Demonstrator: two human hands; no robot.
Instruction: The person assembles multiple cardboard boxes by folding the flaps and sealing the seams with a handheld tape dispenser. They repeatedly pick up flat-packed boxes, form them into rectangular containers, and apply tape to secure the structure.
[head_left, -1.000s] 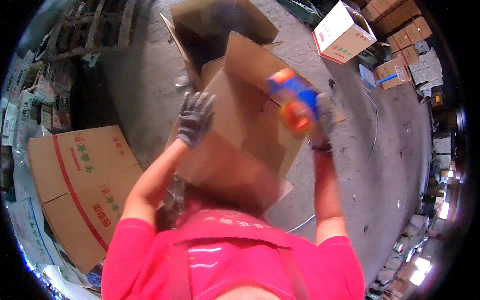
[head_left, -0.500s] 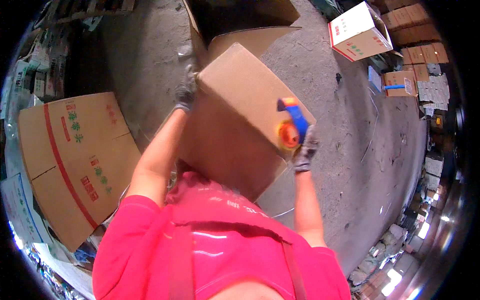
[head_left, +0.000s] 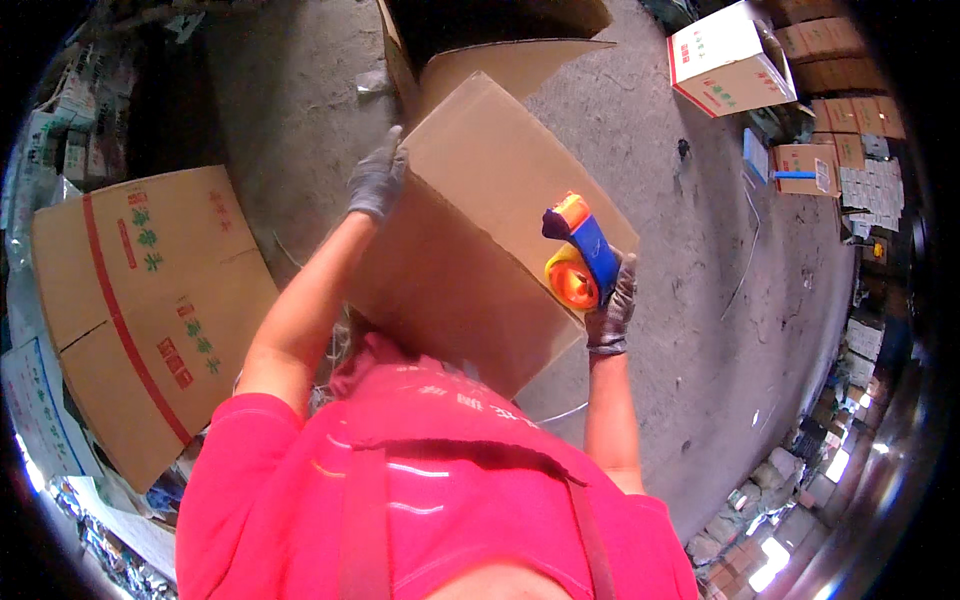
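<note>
A brown cardboard carton [head_left: 500,170] sits tilted in front of the person, plain face up, its near side up against the red apron [head_left: 420,385]; what bears it underneath is hidden. The left hand [head_left: 377,180], in a grey glove, lies against the carton's left corner, fingers extended and close together rather than curled tight. The right hand [head_left: 613,305], also gloved, is closed around a blue-and-orange tape dispenser [head_left: 597,252], above the short right-hand edge of the upper face, near its closest corner. Whether the tape roll [head_left: 573,286] touches the cardboard, I cannot tell.

The carton should be light for its bulk, though its contents are out of sight. Its walls look stiff along the folds and likely to bow in the middle of a panel, so the edges and corners seem the sound places to hold; pressing hard on a corner could crush it. The dry, matt surface should not be slippery under gloves.

The dispenser looks like rigid plastic, with much of its weight probably in the roll. It is best held by the handle end, where the right hand has it, with the roll free to turn and fingers clear of the orange front, which may carry a cutting edge.

On the concrete floor [head_left: 700,350], an open carton [head_left: 500,75] lies just beyond the far corner, and a printed carton [head_left: 150,310] is at the left.
</note>
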